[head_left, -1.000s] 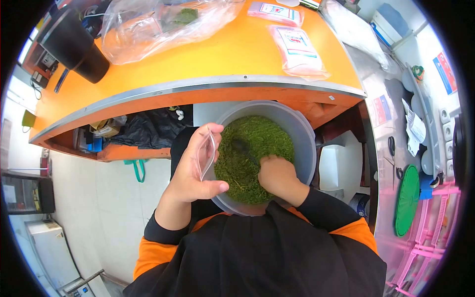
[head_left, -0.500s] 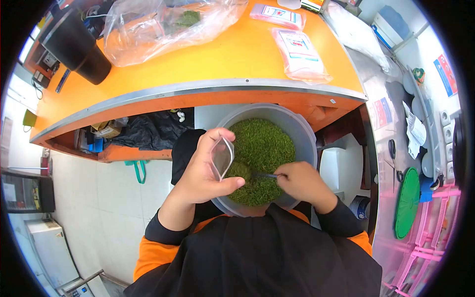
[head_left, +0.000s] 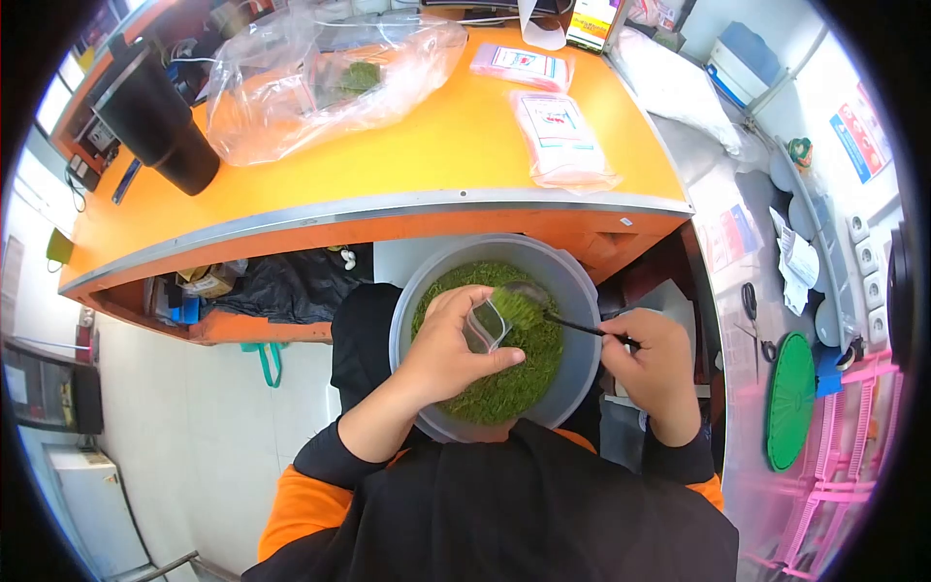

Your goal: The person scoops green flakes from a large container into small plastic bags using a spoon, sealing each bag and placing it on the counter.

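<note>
Over a round translucent tub (head_left: 580, 373), my left hand (head_left: 436, 357) is closed around a small clear pouch (head_left: 488, 327), its mouth spread wide between thumb and fingers. Finely chopped green herbs (head_left: 485, 400) fill much of the tub. My right hand (head_left: 656, 361) grips the black handle of a spoon (head_left: 579, 327) from the right side. A heap of the herbs lies on the spoon's bowl, right at the pouch's mouth and above the tub. The inside of the pouch is partly hidden by its rim and my fingers.
An orange-yellow counter (head_left: 388, 160) spans the front, holding a black tumbler (head_left: 160, 126), a large clear plastic bag (head_left: 281, 116) and pink packets (head_left: 561, 141). At right are scissors (head_left: 750, 303), a green lid (head_left: 793, 403) and a pink rack (head_left: 844, 456).
My right hand has moved right and lifted the spoon from the herbs, now heaped, to the pouch. My left hand has shifted right and down, turning the pouch toward the spoon.
</note>
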`<state>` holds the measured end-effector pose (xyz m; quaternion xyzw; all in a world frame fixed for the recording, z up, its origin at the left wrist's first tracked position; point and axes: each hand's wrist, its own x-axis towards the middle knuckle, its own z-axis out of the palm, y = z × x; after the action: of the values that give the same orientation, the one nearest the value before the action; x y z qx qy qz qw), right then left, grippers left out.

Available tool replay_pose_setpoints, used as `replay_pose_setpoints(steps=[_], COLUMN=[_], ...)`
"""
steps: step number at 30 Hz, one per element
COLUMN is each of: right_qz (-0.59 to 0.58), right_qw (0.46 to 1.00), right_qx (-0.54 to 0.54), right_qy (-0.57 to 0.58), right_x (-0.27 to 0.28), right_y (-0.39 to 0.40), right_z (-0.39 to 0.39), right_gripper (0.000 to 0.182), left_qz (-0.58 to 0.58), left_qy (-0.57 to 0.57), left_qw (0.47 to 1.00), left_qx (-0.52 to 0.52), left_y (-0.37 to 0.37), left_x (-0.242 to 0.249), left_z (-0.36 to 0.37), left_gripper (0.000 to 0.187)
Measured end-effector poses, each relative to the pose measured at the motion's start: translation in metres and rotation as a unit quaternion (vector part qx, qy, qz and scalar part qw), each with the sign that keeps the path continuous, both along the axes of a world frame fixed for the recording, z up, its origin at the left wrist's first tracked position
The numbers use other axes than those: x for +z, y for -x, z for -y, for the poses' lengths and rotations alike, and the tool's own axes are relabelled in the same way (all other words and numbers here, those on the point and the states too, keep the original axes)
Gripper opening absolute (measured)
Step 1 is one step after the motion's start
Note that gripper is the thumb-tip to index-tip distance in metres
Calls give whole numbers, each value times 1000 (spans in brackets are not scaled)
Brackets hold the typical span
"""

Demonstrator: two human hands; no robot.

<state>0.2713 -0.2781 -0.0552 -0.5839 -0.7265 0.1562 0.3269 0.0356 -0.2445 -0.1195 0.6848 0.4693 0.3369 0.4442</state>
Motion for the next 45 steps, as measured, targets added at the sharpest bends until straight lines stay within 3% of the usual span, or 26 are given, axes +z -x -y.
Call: replay_pose_setpoints(steps=[3, 6, 9, 12, 14, 17, 18, 19, 20, 22, 24, 26, 29, 34, 37, 40, 45], right_qz=[85, 29, 61, 41, 7, 75, 46, 19, -9, 81, 95, 5, -100, -205, -182, -78, -90], right_qw=[995, 998, 995, 989, 987, 982, 986, 989, 990, 982, 974, 975, 971, 960, 964, 972, 961], right_qx=[7, -16, -47, 30, 138, 168, 149, 132, 117, 168, 205, 222, 217, 187, 195, 221, 256], right_qy=[-59, -44, -68, -135, -83, -49, -61, -71, -77, -40, -12, 2, 11, 28, -1, 30, 59], right_x=[5, 6, -4, -5, -8, -35, -30, -24, -19, -27, -40, -37, -28, -36, -36, -36, -25], right_y=[11, 10, 5, 31, 50, 63, 61, 59, 56, 51, 55, 52, 51, 43, 43, 43, 54], right_z=[-1, -2, -6, -16, -12, -15, -17, -19, -21, -20, -17, -16, -14, -10, -15, -20, -21], right_gripper=[11, 10, 12, 16, 18, 10, 9, 9, 8, 8, 7, 11, 15, 19, 20, 22, 22], left_qz=[-1, -3, -47, -89, -89, -110, -106, -124, -70, 36, 34, 11, -60, -114, -113, -76, -106], left_qy=[3, -7, -69, -160, -198, -222, -226, -223, -174, -58, -33, -8, -107, -128, -132, -141, -165], left_qw=[1000, 1000, 996, 980, 972, 965, 964, 965, 981, 998, 997, 991, 976, 969, 971, 972, 967], left_qx=[0, 9, 42, 79, 91, 90, 86, 63, 39, -9, -67, -133, -181, -179, -163, -169, -164], left_y=[-3, -2, -2, -7, -11, -12, -12, -7, -3, 6, 14, 18, 23, 23, 21, 18, 14], left_x=[-1, 3, 2, 3, -3, -13, -13, -5, -1, 2, 11, 20, 22, 28, 20, 19, 21], left_z=[-2, 0, 3, 5, 7, 9, 8, 8, 4, 0, -6, -8, -11, -7, -5, -5, -7], left_gripper=[73, 70, 62, 57, 55, 61, 62, 73, 78, 87, 67, 43, 20, 15, 16, 17, 14])
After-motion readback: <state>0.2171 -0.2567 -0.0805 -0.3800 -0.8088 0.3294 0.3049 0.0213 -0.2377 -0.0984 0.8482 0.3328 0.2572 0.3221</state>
